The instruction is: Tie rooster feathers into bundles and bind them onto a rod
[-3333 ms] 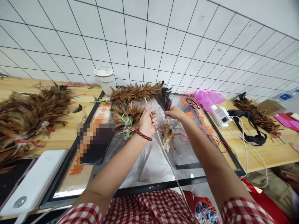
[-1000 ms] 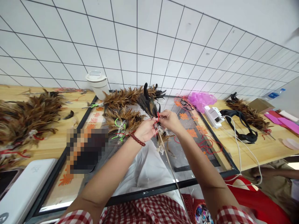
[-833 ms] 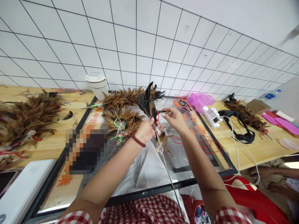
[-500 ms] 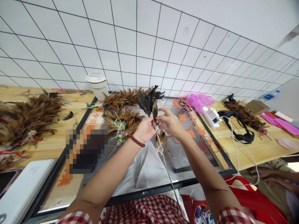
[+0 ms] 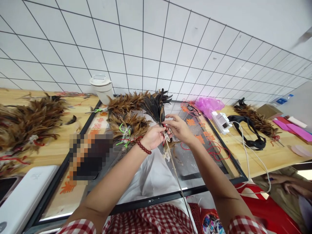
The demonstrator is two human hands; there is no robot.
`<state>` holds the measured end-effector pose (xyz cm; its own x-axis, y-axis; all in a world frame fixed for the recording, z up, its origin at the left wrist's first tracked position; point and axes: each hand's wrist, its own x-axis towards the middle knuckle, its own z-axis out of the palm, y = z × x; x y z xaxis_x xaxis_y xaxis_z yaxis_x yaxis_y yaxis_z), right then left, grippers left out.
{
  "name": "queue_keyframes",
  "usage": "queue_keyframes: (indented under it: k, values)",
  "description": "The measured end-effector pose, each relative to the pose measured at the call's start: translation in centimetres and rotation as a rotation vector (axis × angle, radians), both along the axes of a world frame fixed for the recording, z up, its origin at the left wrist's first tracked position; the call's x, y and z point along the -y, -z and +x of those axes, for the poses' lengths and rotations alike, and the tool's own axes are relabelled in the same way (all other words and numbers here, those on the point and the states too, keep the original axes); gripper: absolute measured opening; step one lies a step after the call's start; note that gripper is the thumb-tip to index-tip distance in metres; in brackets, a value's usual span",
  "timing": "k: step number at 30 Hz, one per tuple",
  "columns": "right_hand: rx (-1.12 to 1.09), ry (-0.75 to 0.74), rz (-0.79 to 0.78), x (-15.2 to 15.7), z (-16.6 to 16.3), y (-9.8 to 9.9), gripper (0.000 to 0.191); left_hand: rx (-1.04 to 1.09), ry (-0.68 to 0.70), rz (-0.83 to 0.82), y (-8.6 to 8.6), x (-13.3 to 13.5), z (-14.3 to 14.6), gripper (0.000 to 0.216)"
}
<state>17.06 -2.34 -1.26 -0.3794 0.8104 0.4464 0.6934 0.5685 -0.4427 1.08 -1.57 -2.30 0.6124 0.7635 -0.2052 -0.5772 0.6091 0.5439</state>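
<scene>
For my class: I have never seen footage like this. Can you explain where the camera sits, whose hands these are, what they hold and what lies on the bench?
The camera is worn on a person's head and looks down at their own two bare hands. The left hand, with a bead bracelet at the wrist, grips a thin stick with dark feathers at its top. The right hand pinches red thread against the same spot. On the wooden bench lie brown feather bundles, a white lidded cup, a pink plastic bag and a white power bank. Another person's hands show at lower right.
</scene>
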Motion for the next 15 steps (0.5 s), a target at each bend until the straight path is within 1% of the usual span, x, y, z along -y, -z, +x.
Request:
queue_keyframes:
  k: [2,3,5,6,7,8,9,10,12,13,14,15]
  values:
    - [0.023,0.030,0.009,0.2,0.2,-0.3,0.027,-0.035,-0.012,0.027,0.0,0.1,0.1,0.014]
    - [-0.005,0.054,0.029,0.2,0.4,-0.5,0.026,-0.051,-0.017,0.032,-0.1,0.1,0.1,0.013]
    - [-0.143,0.128,0.061,0.2,0.9,-0.9,0.021,-0.065,-0.025,0.033,-0.2,0.1,0.0,0.012]
    - [-0.245,0.180,0.043,0.1,1.1,-1.0,0.018,-0.062,-0.026,0.030,-0.2,0.0,0.0,0.013]
    - [-0.356,0.230,-0.016,-0.1,1.2,-1.0,0.016,-0.052,-0.023,0.024,-0.2,0.0,-0.1,0.014]
    - [-0.464,0.263,-0.121,-0.3,1.2,-1.0,0.017,-0.033,-0.012,0.015,-0.3,0.0,-0.1,0.015]
    - [-0.560,0.264,-0.267,-0.6,1.2,-0.9,0.021,-0.001,0.010,0.006,-0.3,0.0,-0.1,0.016]
    - [-0.638,0.222,-0.439,-1.0,1.0,-0.8,0.026,0.041,0.038,-0.003,-0.2,0.0,-0.1,0.016]
    - [-0.737,0.042,-0.776,-1.7,0.6,-0.5,0.036,0.141,0.098,-0.017,-0.2,0.3,0.0,0.014]
    - [-0.760,-0.056,-0.908,-2.1,0.3,-0.4,0.039,0.187,0.126,-0.021,-0.2,0.5,0.0,0.013]
    - [-0.772,-0.134,-1.006,-2.5,0.1,-0.4,0.042,0.225,0.153,-0.024,-0.1,0.8,0.1,0.012]
    - [-0.776,-0.191,-1.069,-2.8,-0.3,-0.4,0.043,0.255,0.178,-0.026,0.0,1.0,0.3,0.011]
